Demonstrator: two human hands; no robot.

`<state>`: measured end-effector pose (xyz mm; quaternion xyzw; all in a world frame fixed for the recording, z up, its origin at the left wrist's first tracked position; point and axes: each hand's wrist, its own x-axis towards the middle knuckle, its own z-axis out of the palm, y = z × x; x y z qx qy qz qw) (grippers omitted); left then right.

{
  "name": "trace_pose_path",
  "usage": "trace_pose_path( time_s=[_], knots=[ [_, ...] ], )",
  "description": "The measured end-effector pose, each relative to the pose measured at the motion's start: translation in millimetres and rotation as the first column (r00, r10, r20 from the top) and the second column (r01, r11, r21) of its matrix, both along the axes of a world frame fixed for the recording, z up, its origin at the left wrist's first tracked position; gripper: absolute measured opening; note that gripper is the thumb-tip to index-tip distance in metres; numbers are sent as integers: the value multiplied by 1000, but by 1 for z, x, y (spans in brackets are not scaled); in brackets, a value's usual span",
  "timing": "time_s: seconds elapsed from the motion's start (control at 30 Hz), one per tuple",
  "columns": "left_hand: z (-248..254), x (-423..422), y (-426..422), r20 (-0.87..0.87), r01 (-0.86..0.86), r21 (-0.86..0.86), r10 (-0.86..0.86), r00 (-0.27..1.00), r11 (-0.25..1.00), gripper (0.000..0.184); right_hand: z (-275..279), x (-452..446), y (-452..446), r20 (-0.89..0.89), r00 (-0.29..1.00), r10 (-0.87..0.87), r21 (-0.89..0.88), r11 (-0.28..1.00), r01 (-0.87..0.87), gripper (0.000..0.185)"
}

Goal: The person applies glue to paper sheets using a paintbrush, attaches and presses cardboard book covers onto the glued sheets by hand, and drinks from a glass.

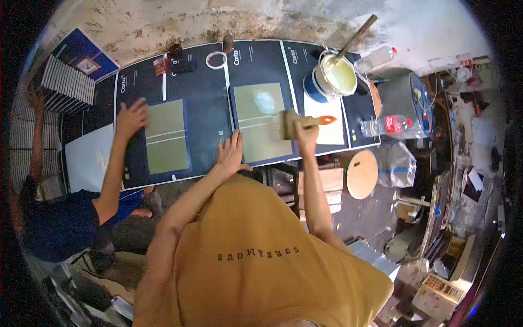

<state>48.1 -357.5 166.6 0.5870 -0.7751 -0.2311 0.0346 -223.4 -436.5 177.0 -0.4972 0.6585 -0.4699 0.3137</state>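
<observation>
My right hand grips a wide flat brush with an orange handle end. Its bristles are over the right side of a khaki book-cover-like panel with a dark blue border. A whitish wet-looking patch shows on the panel's upper part, and a pale strip crosses its middle. My left hand lies with fingers spread at the panel's lower left edge. Up to the right, a bucket of cream-coloured paste has a stick standing in it.
A co-worker's hand is beside a second khaki panel at left. Stacked blocks of sheets stand far left. A tape roll lies at the back. Plastic bottles and a drum are on the right, past a white sheet.
</observation>
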Motion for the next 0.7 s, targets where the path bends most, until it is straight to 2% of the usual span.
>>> trace_pose_path(
  time_s=[0.03,0.07,0.13,0.2,0.27,0.33,0.37,0.43,0.5,0.53,0.6,0.63,0.67,0.7],
  knots=[
    [-1,1,3,15,28,17,-28,999,999,131,26,53,24,-172,985,2,13,1000,0,29],
    [0,-1,1,24,35,23,-36,999,999,130,17,62,28,-229,972,50,-22,998,-57,31],
    [-4,-1,-1,14,52,25,-53,999,998,128,-3,47,40,-306,950,61,54,997,-47,31],
    [-6,-1,-2,35,66,16,-66,997,998,127,-8,8,50,-422,905,-52,37,997,74,31],
    [-5,-2,-3,90,72,2,-72,993,997,128,20,-19,56,-552,822,-141,24,983,185,33],
    [-6,0,-5,69,63,10,-63,996,998,128,44,-11,58,-438,845,-306,-106,951,289,33],
    [-7,-2,-3,57,57,21,-58,997,998,128,47,3,58,-417,847,-330,-128,944,304,34],
    [-1,-4,1,56,29,37,-31,998,999,129,35,43,66,-159,969,-190,-132,977,170,33],
    [3,-3,-1,62,21,44,-23,998,999,127,21,75,72,-221,975,4,-79,997,-22,32],
    [6,-3,-1,79,33,68,-38,996,997,127,19,80,73,-351,934,62,-42,996,-82,35],
    [12,-4,-4,114,53,115,-66,991,992,127,40,56,85,-304,952,-34,174,981,91,45],
    [12,-3,-5,116,56,103,-67,991,993,127,-35,-1,79,-499,865,-50,135,982,135,52],
    [10,-3,-5,117,53,89,-63,991,995,127,-3,-18,77,-519,853,-61,230,951,208,58],
    [7,-4,-2,119,53,80,-62,991,995,128,16,-28,76,-610,777,-157,149,940,307,56]
  ],
)
